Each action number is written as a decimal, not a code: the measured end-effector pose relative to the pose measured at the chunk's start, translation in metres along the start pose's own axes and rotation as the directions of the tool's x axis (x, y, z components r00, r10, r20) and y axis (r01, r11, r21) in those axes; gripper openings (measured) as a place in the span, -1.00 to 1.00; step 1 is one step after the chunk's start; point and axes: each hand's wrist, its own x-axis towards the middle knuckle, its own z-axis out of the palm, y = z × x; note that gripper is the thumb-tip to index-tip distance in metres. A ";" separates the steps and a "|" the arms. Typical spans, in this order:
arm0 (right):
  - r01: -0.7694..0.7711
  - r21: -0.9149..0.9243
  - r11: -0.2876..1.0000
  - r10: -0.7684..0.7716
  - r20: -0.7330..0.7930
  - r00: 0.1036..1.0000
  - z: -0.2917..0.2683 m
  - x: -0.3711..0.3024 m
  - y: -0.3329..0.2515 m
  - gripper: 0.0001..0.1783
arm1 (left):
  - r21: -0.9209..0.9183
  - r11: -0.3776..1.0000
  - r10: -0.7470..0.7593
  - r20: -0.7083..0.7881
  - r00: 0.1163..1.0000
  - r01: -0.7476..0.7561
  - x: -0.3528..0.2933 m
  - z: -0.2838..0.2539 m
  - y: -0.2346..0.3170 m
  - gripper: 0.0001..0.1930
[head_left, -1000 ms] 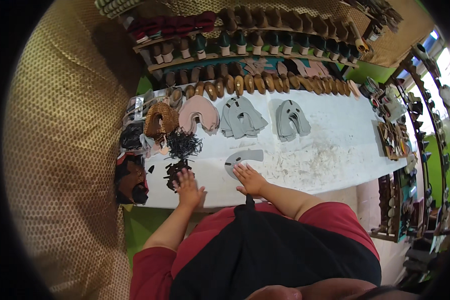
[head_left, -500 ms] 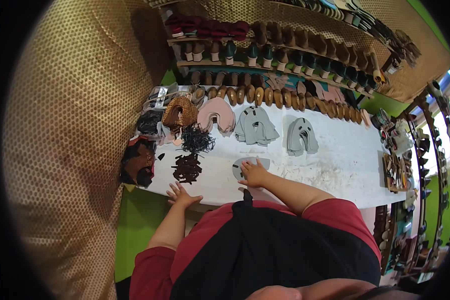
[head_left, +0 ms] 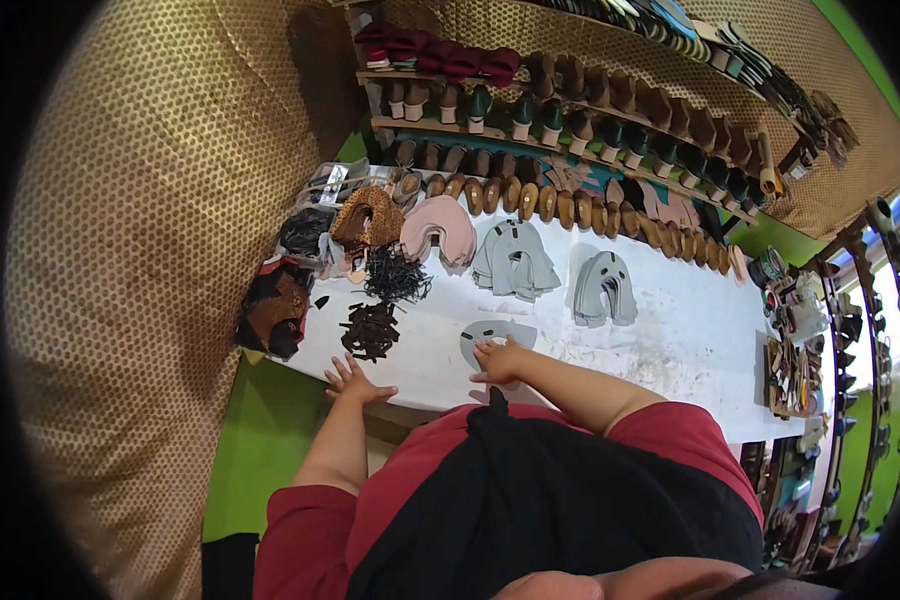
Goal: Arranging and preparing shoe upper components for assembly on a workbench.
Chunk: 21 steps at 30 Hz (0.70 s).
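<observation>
My right hand point(head_left: 501, 360) rests over the near part of a grey curved shoe-upper piece point(head_left: 516, 328) lying flat on the white-covered table point(head_left: 690, 345). Its fingers are slightly bent, with the thumb apart from them. Small dark strips show on the far side of that piece. At the table's front edge my left hand point(head_left: 359, 382) is spread and holds nothing. Just beyond it lies a pile of dark brown strips point(head_left: 371, 332). A tangle of thin black strips point(head_left: 398, 275) sits farther back.
Stacks of grey upper pieces point(head_left: 515, 262), more grey pieces point(head_left: 604, 292), pink pieces point(head_left: 438, 230) and leopard-print pieces point(head_left: 366, 216) lie across the table. Wooden shoe lasts point(head_left: 528, 199) line its back. A tool box point(head_left: 785, 380) stands at right; dark scraps point(head_left: 273, 310) lie at left.
The view has shifted a little. My right hand has drawn slightly toward me on the grey piece, its fingers less spread, uncovering more of the far side. My left hand stays spread at the edge.
</observation>
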 end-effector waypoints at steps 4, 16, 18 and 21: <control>-0.105 0.009 0.994 0.104 0.053 0.993 -0.011 -0.024 -0.005 -0.03 | 0.016 1.000 -0.023 0.033 0.999 0.022 0.000 -0.005 0.005 0.63; -0.055 -0.002 0.999 0.054 0.136 0.989 -0.038 -0.009 0.019 -0.04 | 0.043 0.999 -0.015 0.071 0.997 0.012 0.009 -0.004 0.000 0.61; -0.023 -0.065 0.998 0.026 0.049 0.998 -0.033 -0.005 0.012 0.01 | 0.056 0.998 -0.002 0.081 0.997 -0.002 0.018 -0.001 -0.004 0.61; 0.049 -0.076 0.996 -0.049 -0.002 0.999 0.010 0.008 0.006 0.11 | 0.156 0.984 0.071 0.093 0.993 -0.085 0.027 0.003 -0.012 0.60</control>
